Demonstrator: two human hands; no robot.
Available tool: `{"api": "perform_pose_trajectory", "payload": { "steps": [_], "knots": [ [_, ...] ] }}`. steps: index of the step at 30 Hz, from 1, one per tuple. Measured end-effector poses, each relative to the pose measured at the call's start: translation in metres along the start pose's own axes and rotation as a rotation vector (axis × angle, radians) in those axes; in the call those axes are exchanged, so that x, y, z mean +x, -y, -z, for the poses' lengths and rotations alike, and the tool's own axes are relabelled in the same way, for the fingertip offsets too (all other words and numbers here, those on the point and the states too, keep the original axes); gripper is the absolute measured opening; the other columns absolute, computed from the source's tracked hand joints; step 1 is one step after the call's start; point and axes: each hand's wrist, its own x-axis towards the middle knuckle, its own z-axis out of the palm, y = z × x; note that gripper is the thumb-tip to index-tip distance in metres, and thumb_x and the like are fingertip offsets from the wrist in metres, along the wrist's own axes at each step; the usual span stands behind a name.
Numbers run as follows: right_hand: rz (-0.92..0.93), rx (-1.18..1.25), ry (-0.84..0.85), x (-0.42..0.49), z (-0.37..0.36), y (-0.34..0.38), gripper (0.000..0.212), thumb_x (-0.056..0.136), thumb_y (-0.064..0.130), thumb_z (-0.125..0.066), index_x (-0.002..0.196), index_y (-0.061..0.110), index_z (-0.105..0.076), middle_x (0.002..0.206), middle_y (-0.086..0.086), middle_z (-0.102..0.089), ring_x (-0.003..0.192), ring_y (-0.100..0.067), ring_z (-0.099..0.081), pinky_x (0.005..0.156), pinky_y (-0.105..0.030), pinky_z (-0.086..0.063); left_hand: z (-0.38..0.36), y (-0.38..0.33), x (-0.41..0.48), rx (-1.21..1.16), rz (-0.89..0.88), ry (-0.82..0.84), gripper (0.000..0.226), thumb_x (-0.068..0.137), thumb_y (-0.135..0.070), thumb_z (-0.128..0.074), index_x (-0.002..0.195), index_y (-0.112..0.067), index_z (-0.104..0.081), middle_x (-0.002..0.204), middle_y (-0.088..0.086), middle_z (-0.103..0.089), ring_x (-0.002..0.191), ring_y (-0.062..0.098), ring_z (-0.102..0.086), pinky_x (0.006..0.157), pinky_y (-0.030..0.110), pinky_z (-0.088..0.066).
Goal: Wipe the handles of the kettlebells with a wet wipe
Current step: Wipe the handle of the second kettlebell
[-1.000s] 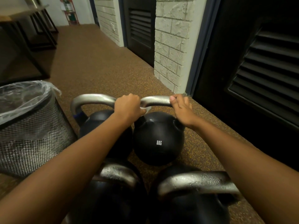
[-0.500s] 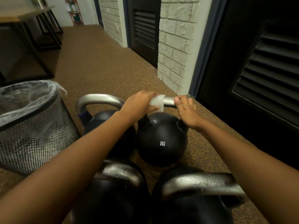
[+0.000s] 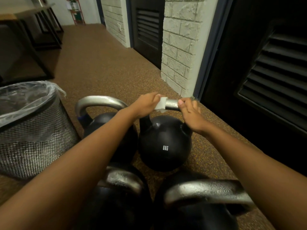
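Several black kettlebells with silver handles stand on the brown floor. The far right one, marked 8KG (image 3: 164, 143), has its silver handle (image 3: 172, 104) gripped at both ends. My left hand (image 3: 146, 104) presses a white wet wipe (image 3: 160, 105) around the handle's left part. My right hand (image 3: 191, 113) holds the handle's right end. To the left stands another kettlebell whose handle (image 3: 98, 101) is bare. Two nearer kettlebells (image 3: 123, 180) (image 3: 206, 191) sit under my forearms.
A black mesh bin (image 3: 33, 130) with a clear plastic liner stands at the left. A white brick pillar (image 3: 179, 47) and dark louvred doors (image 3: 274, 72) line the right. A table with dark legs (image 3: 25, 30) stands at the far left.
My left hand has slid right along the 8KG handle, and the white wipe now shows beside its fingers. My right hand has stayed at the handle's right end.
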Motion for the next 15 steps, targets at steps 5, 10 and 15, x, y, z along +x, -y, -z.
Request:
{"api": "perform_pose_trajectory", "payload": {
  "steps": [5,10,15],
  "knots": [
    [0.014,0.005,0.002,0.001,-0.001,-0.003,0.035,0.099,0.045,-0.021,0.123,0.026,-0.038,0.111,-0.001,-0.029,0.113,-0.019,-0.029,0.099,-0.035,-0.024,0.010,0.022,-0.003,-0.138,0.207,0.004,0.030,0.099,-0.020,-0.029,0.090,-0.007,-0.055,0.093,0.013,-0.050,0.082,0.019,-0.043,0.070,0.029,-0.031],
    [0.018,0.014,0.004,0.001,-0.001,-0.002,0.035,0.099,0.045,-0.021,0.123,0.026,-0.039,0.112,-0.001,-0.029,0.114,-0.020,-0.029,0.101,-0.036,-0.025,0.001,0.012,0.009,-0.129,0.337,0.011,0.053,0.100,-0.035,-0.023,0.128,0.003,-0.048,0.132,0.024,-0.047,0.119,0.035,-0.046,0.097,0.038,-0.035],
    [0.011,0.013,0.001,0.001,-0.002,-0.002,0.036,0.099,0.045,-0.021,0.124,0.025,-0.039,0.112,-0.001,-0.028,0.116,-0.021,-0.029,0.101,-0.037,-0.025,-0.011,0.005,0.004,-0.151,0.134,-0.040,0.053,0.101,-0.043,-0.020,0.115,-0.009,-0.057,0.113,0.013,-0.058,0.102,0.024,-0.051,0.082,0.029,-0.032]
  ]
}}
